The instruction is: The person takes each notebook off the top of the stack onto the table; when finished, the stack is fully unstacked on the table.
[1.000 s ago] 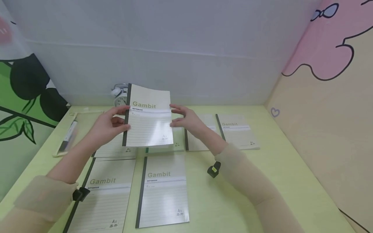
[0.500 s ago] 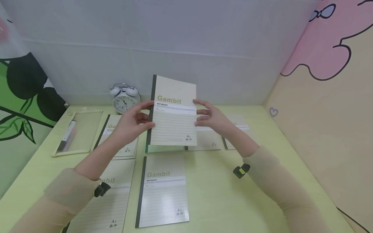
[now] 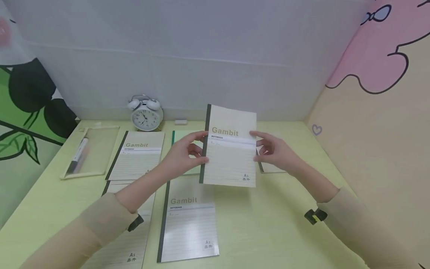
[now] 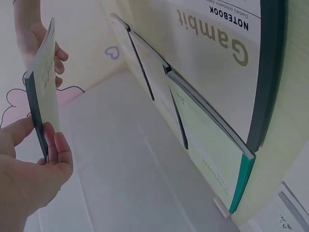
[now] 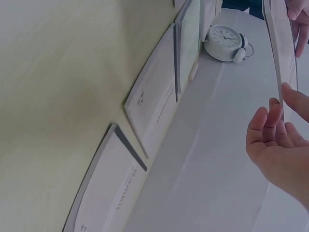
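Observation:
A cream Gambit notebook [image 3: 231,157] with a dark spine is held up above the table, its cover facing me. My left hand [image 3: 184,155] pinches its spine edge between thumb and fingers. On the opposite edge, my right hand [image 3: 279,153] grips it the same way. In the left wrist view the raised notebook [image 4: 46,92] appears nearly edge-on. Behind it, a green-spined notebook [image 3: 189,135] lies partly covered by my left hand, and another notebook [image 3: 273,166] shows only in part beyond my right hand. The right wrist view shows a cream notebook [image 5: 154,96] lying behind the raised one.
Nearer me lie two more notebooks, one in the middle [image 3: 189,228] and one at left [image 3: 134,239] partly under my forearm. Another notebook [image 3: 139,153] lies back left, beside a mesh pouch [image 3: 99,149] containing a marker [image 3: 78,155]. An alarm clock [image 3: 146,117] and a small white block [image 3: 180,122] stand near the wall.
Both hands have carried the notebook rightward, first rising a little, then lowering. The alarm clock, partly covered before, now shows fully, as does the back-left notebook's title.

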Available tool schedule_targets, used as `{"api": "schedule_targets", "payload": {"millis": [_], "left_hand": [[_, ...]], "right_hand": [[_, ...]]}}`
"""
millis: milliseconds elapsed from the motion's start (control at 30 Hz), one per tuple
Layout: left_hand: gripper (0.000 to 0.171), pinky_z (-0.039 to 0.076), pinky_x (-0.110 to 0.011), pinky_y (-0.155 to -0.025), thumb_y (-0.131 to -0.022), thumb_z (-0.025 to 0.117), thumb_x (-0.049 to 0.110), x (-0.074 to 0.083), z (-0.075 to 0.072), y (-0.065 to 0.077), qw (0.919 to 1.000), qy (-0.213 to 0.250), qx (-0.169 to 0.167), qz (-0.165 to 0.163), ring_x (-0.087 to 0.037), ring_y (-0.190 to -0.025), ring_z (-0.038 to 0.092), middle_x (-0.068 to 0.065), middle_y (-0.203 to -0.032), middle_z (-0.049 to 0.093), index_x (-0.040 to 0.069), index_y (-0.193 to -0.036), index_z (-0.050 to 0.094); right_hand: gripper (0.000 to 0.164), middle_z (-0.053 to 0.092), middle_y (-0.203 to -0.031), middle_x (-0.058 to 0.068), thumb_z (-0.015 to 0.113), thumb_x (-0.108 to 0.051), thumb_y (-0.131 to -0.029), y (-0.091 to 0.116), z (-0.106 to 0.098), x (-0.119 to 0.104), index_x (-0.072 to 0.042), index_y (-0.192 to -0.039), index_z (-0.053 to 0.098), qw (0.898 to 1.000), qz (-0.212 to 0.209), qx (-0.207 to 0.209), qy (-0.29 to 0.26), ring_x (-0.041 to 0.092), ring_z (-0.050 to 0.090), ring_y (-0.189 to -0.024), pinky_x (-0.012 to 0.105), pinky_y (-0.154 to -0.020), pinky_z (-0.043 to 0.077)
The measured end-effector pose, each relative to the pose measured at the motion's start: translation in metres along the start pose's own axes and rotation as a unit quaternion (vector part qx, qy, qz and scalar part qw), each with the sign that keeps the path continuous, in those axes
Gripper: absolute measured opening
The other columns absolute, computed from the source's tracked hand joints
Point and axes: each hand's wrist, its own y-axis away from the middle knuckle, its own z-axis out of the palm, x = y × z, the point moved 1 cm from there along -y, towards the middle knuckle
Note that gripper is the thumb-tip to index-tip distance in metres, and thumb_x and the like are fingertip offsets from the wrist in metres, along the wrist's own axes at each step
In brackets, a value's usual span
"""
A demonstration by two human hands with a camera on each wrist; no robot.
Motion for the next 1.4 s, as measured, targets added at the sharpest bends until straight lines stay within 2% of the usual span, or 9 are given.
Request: {"api": "schedule_targets", "payload": {"millis": [233,433,567,667,767,833,1000,1167,1400], "left_hand": [[0.069,0.049,-0.030,-0.072,-0.078,0.077,0.017,-0.007,0.028,0.006,0.9969,-0.067,-0.040,0.016,-0.017,-0.085,0.057,0.004,-0.102,0.063,0.018,-0.139,0.044],[0.068,0.044,-0.026,-0.060,-0.076,0.078,0.019,-0.015,0.053,0.014,0.9946,-0.076,-0.066,-0.028,-0.019,-0.086,0.054,0.010,-0.094,0.063,0.018,-0.136,0.046],[0.068,0.041,-0.026,-0.061,-0.075,0.079,0.020,-0.022,0.069,0.019,0.9903,-0.091,-0.087,-0.058,-0.014,-0.081,0.049,0.013,-0.089,0.062,0.017,-0.135,0.047],[0.070,0.040,-0.025,-0.061,-0.073,0.080,0.021,-0.028,0.078,0.024,0.9868,-0.106,-0.105,-0.061,-0.012,-0.075,0.049,0.014,-0.084,0.062,0.015,-0.134,0.048],[0.071,0.041,-0.026,-0.065,-0.071,0.082,0.022,-0.031,0.084,0.029,0.9838,-0.121,-0.122,-0.052,-0.009,-0.068,0.050,0.015,-0.081,0.064,0.012,-0.134,0.049],[0.072,0.042,-0.031,-0.079,-0.071,0.082,0.024,-0.033,0.087,0.032,0.9818,-0.129,-0.131,-0.046,-0.006,-0.064,0.052,0.016,-0.079,0.063,0.011,-0.134,0.049],[0.074,0.029,-0.047,-0.100,-0.071,0.082,0.029,-0.039,0.097,0.039,0.9748,-0.149,-0.157,-0.054,-0.004,-0.061,0.051,0.018,-0.073,0.060,0.011,-0.134,0.048],[0.074,0.030,-0.043,-0.095,-0.069,0.082,0.028,-0.044,0.103,0.046,0.9705,-0.155,-0.172,-0.067,-0.005,-0.063,0.049,0.017,-0.069,0.057,0.009,-0.133,0.050],[0.072,0.032,-0.038,-0.088,-0.069,0.082,0.028,-0.044,0.105,0.051,0.9683,-0.157,-0.181,-0.070,-0.005,-0.064,0.049,0.015,-0.067,0.056,0.010,-0.133,0.053]], "right_hand": [[0.072,0.055,-0.098,0.010,0.077,-0.014,-0.078,0.028,-0.003,0.025,-0.019,-0.141,0.044,0.999,0.008,0.002,0.040,0.019,0.049,-0.077,0.020,-0.062,0.043],[0.071,0.057,-0.092,0.008,0.079,-0.017,-0.077,0.046,0.003,0.046,-0.018,-0.140,0.046,0.998,0.016,-0.018,0.054,0.015,0.049,-0.073,0.019,-0.061,0.041],[0.074,0.058,-0.088,0.009,0.079,-0.018,-0.076,0.056,0.010,0.058,-0.013,-0.141,0.043,0.997,0.001,-0.039,0.069,0.014,0.050,-0.073,0.021,-0.061,0.043],[0.077,0.057,-0.085,0.006,0.080,-0.019,-0.075,0.060,0.015,0.066,-0.013,-0.142,0.042,0.994,-0.004,-0.057,0.092,0.015,0.050,-0.075,0.022,-0.064,0.043],[0.081,0.056,-0.084,0.001,0.082,-0.021,-0.072,0.064,0.021,0.072,-0.016,-0.143,0.041,0.991,0.006,-0.073,0.110,0.015,0.049,-0.076,0.022,-0.064,0.041],[0.084,0.057,-0.085,-0.002,0.082,-0.023,-0.071,0.066,0.023,0.076,-0.018,-0.143,0.041,0.990,0.012,-0.083,0.117,0.015,0.049,-0.075,0.022,-0.064,0.040],[0.086,0.059,-0.086,-0.006,0.083,-0.029,-0.069,0.073,0.030,0.089,-0.018,-0.143,0.041,0.985,0.006,-0.106,0.136,0.012,0.047,-0.074,0.021,-0.064,0.039],[0.085,0.058,-0.087,-0.009,0.082,-0.033,-0.069,0.076,0.039,0.096,-0.016,-0.142,0.043,0.979,-0.014,-0.126,0.157,0.008,0.046,-0.074,0.021,-0.065,0.039],[0.083,0.055,-0.082,-0.010,0.080,-0.032,-0.071,0.076,0.047,0.099,-0.014,-0.142,0.042,0.974,-0.002,-0.152,0.170,0.004,0.043,-0.069,0.019,-0.062,0.038]]}}
